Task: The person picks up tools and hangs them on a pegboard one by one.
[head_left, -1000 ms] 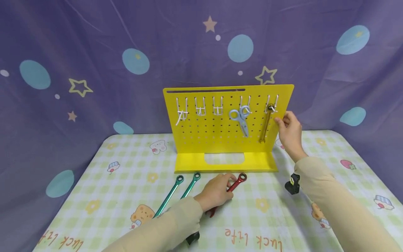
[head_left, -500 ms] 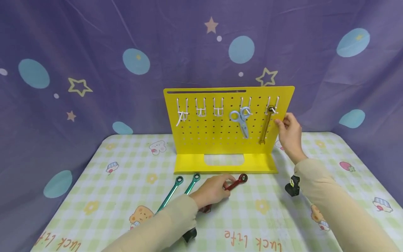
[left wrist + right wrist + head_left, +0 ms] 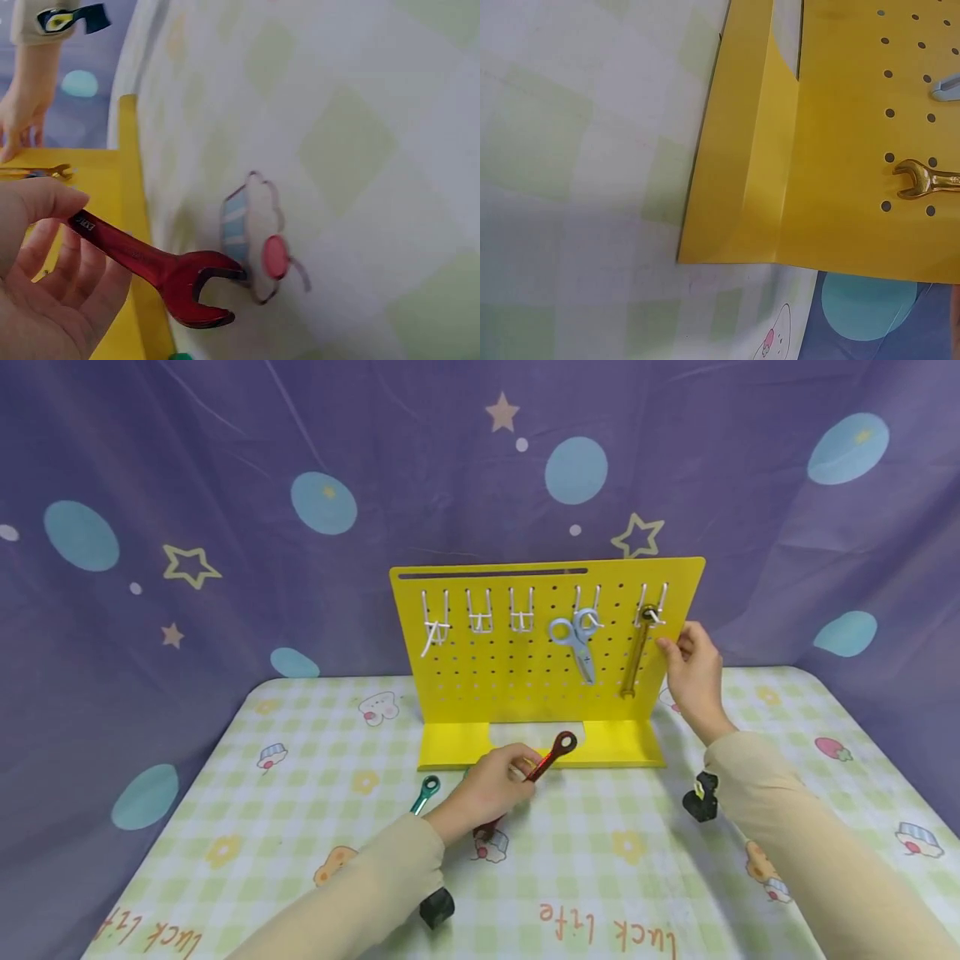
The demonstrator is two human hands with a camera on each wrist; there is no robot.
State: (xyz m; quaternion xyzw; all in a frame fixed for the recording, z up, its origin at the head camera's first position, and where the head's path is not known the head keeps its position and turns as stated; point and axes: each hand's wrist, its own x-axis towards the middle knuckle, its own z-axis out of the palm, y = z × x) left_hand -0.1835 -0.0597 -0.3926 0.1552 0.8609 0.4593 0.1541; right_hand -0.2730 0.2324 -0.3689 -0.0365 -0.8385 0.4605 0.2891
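Red wrench [image 3: 150, 263] — yellow pegboard [image 3: 510, 681] — green-checked tablecloth [image 3: 585, 872].

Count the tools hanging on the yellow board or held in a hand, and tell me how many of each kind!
Wrenches: 2 (red wrench in the left hand, gold wrench on the yellow board)
Scissors: 1 (blue scissors on the board)
Total: 3

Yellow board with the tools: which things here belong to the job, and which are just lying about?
Probably part of the job:
red wrench, in the left grip
yellow board, pinched by the right grip
scissors and gold wrench, on white hooks

Lying about or backdrop:
green wrench, on the tablecloth, perhaps for later
purple curtain
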